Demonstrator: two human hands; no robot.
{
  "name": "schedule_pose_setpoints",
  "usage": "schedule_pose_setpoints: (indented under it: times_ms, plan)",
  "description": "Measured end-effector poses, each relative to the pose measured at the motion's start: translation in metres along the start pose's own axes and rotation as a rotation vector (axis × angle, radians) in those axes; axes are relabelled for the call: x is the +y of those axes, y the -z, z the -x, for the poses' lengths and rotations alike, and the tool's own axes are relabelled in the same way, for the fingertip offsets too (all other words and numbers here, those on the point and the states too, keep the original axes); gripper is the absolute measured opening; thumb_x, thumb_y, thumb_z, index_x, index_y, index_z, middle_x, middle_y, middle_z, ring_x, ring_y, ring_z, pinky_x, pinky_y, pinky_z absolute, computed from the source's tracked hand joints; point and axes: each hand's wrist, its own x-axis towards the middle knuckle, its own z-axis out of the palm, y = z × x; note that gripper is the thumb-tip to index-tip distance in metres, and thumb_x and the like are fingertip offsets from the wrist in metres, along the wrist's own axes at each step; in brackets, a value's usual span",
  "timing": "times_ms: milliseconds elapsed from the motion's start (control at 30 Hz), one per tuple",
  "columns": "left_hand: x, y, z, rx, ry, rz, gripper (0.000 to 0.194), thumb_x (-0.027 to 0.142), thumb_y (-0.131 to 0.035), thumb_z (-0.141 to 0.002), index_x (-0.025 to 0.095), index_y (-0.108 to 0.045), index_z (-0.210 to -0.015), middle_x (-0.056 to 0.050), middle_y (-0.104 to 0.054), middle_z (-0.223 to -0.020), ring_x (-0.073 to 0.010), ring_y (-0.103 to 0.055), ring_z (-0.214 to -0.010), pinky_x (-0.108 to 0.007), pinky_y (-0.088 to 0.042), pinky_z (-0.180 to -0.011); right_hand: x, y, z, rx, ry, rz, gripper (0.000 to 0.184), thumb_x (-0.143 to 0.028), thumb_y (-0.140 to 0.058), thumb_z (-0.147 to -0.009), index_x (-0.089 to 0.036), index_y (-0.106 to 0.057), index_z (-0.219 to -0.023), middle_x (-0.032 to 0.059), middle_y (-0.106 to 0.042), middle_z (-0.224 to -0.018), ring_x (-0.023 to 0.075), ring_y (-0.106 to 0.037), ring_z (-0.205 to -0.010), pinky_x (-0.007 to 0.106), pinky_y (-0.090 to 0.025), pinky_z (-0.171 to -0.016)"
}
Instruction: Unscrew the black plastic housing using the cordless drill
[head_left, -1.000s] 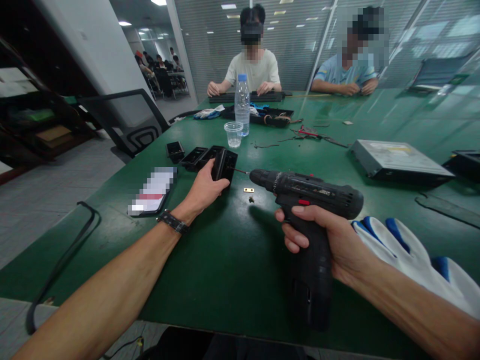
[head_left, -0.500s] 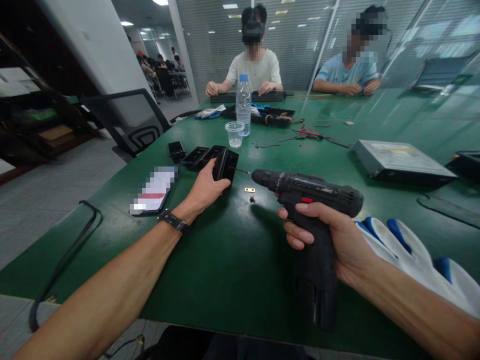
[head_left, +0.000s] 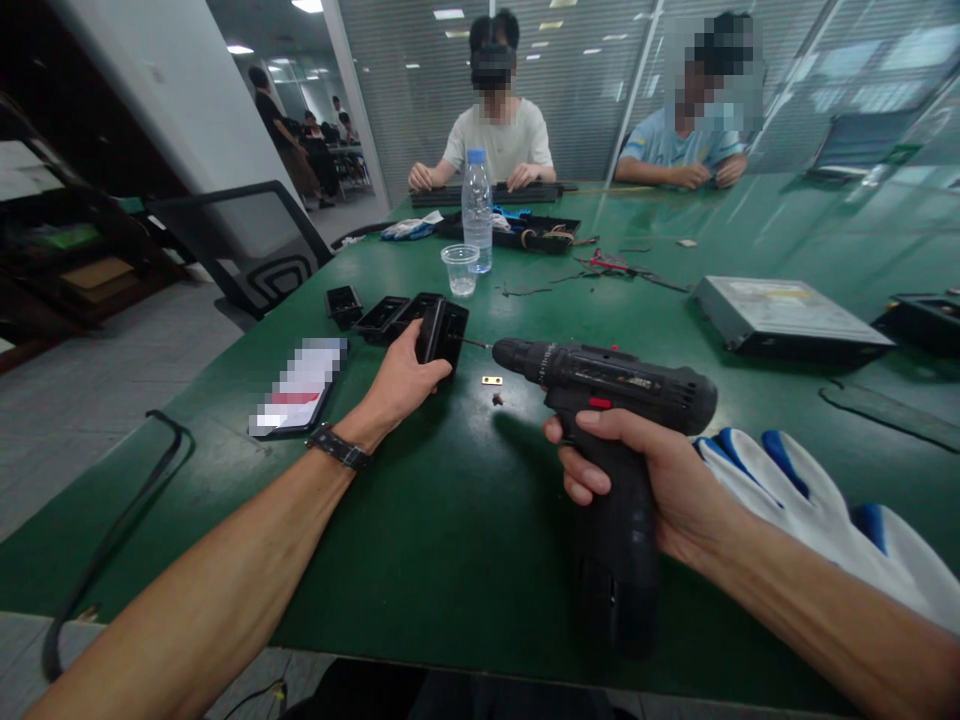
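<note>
My right hand [head_left: 615, 460] is wrapped round the grip of a black cordless drill [head_left: 600, 375], which points left. Its long thin bit [head_left: 471, 342] reaches into a black plastic part [head_left: 453, 330]; the contact at the tip is too dark to make out. On the left side, my left hand [head_left: 409, 375] grips that part between thumb and fingers, standing it on the green table. Just below the bit lie a small brass-coloured plate [head_left: 492, 380] with two holes and a little dark piece [head_left: 497, 399], perhaps screws.
More black plastic trays [head_left: 382, 316] sit beyond my left hand. A phone [head_left: 300, 388], a clear cup [head_left: 460, 270], a water bottle [head_left: 477, 215] and a metal box [head_left: 791, 315] stand around. White-and-blue gloves [head_left: 817, 500] lie by my right forearm. Two people sit opposite.
The whole view has shifted slightly, moving things a little to the left. Both hands keep their holds, and the drill stays at the black plastic part.
</note>
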Motion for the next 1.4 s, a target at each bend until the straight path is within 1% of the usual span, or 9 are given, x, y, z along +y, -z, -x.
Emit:
schedule_pose_setpoints:
  times_ms: [233, 467, 567, 733, 867, 967, 1067, 1233, 1400]
  plan:
    - [0.0008, -0.0001, 0.0008, 0.007, 0.003, -0.011, 0.058, 0.019, -0.070, -0.075, 0.015, -0.059, -0.132, -0.007, -0.065, -0.098, -0.0118, -0.055, -0.062, -0.024, -0.047, -0.049, -0.0033, 0.0030, -0.0027, -0.009, -0.022, -0.130, 0.026, -0.030, -0.061, -0.094, -0.008, -0.076, -0.091, -0.0004, -0.052, -0.054, 0.0113, -0.047, -0.050, 0.025, -0.040, -0.054]
    - [0.0013, 0.0003, 0.0001, 0.018, 0.011, -0.040, 0.057, 0.020, -0.070, -0.075, 0.014, -0.059, -0.131, -0.006, -0.064, -0.096, -0.0123, -0.056, -0.061, -0.024, -0.048, -0.047, -0.0003, -0.0020, -0.0002, -0.001, -0.011, -0.024, 0.025, -0.031, -0.064, -0.092, -0.010, -0.076, -0.089, 0.0017, -0.055, -0.052, 0.0157, -0.057, -0.052, 0.027, -0.044, -0.056]
    - [0.0015, 0.0002, 0.0001, 0.020, 0.009, -0.031, 0.058, 0.019, -0.070, -0.075, 0.014, -0.058, -0.132, -0.005, -0.063, -0.095, -0.0121, -0.055, -0.061, -0.024, -0.048, -0.046, 0.0005, -0.0006, 0.0000, -0.010, -0.007, -0.021, 0.025, -0.032, -0.064, -0.092, -0.009, -0.076, -0.090, 0.0016, -0.055, -0.052, 0.0154, -0.057, -0.053, 0.027, -0.044, -0.056]
    - [0.0022, 0.0003, 0.0000, 0.013, 0.011, -0.018, 0.058, 0.018, -0.070, -0.075, 0.014, -0.058, -0.132, -0.004, -0.062, -0.091, -0.0115, -0.055, -0.058, -0.024, -0.048, -0.046, -0.0019, 0.0022, -0.0037, -0.008, -0.001, -0.092, 0.026, -0.029, -0.062, -0.093, -0.007, -0.076, -0.090, 0.0000, -0.052, -0.053, 0.0118, -0.051, -0.049, 0.025, -0.041, -0.054]
    - [0.0023, 0.0004, 0.0000, 0.014, 0.005, -0.010, 0.057, 0.018, -0.070, -0.075, 0.014, -0.059, -0.131, -0.004, -0.062, -0.091, -0.0114, -0.055, -0.059, -0.024, -0.048, -0.047, -0.0018, 0.0007, -0.0032, 0.005, -0.020, -0.052, 0.027, -0.032, -0.064, -0.092, -0.009, -0.077, -0.090, 0.0008, -0.053, -0.052, 0.0145, -0.056, -0.051, 0.026, -0.042, -0.054]
    - [0.0025, 0.0005, 0.0005, 0.006, 0.008, -0.013, 0.058, 0.018, -0.070, -0.075, 0.015, -0.058, -0.132, -0.003, -0.061, -0.088, -0.0111, -0.054, -0.057, -0.024, -0.048, -0.047, 0.0004, -0.0005, -0.0006, -0.010, 0.002, 0.004, 0.026, -0.033, -0.066, -0.092, -0.010, -0.077, -0.092, 0.0016, -0.057, -0.053, 0.0156, -0.058, -0.053, 0.027, -0.045, -0.058]
    - [0.0031, 0.0008, 0.0009, 0.006, 0.012, -0.012, 0.060, 0.018, -0.070, -0.075, 0.015, -0.057, -0.134, -0.003, -0.061, -0.089, -0.0113, -0.055, -0.058, -0.024, -0.048, -0.047, 0.0008, 0.0001, 0.0001, -0.015, -0.001, -0.007, 0.026, -0.033, -0.066, -0.092, -0.010, -0.076, -0.091, 0.0016, -0.057, -0.053, 0.0152, -0.058, -0.053, 0.027, -0.045, -0.058]
    - [0.0039, 0.0005, 0.0007, 0.007, 0.015, -0.007, 0.062, 0.018, -0.071, -0.075, 0.015, -0.058, -0.135, -0.004, -0.061, -0.092, -0.0116, -0.055, -0.059, -0.024, -0.048, -0.047, -0.0027, 0.0024, -0.0029, 0.014, -0.050, -0.096, 0.027, -0.033, -0.066, -0.090, -0.009, -0.076, -0.091, 0.0001, -0.053, -0.052, 0.0137, -0.055, -0.051, 0.025, -0.040, -0.052]
    - [0.0036, 0.0005, 0.0005, 0.014, 0.019, -0.015, 0.063, 0.018, -0.071, -0.074, 0.015, -0.058, -0.136, -0.005, -0.064, -0.094, -0.0108, -0.055, -0.059, -0.023, -0.047, -0.048, -0.0015, -0.0013, -0.0015, 0.017, -0.032, -0.033, 0.026, -0.034, -0.066, -0.090, -0.010, -0.076, -0.090, 0.0009, -0.054, -0.052, 0.0154, -0.057, -0.052, 0.027, -0.043, -0.055]
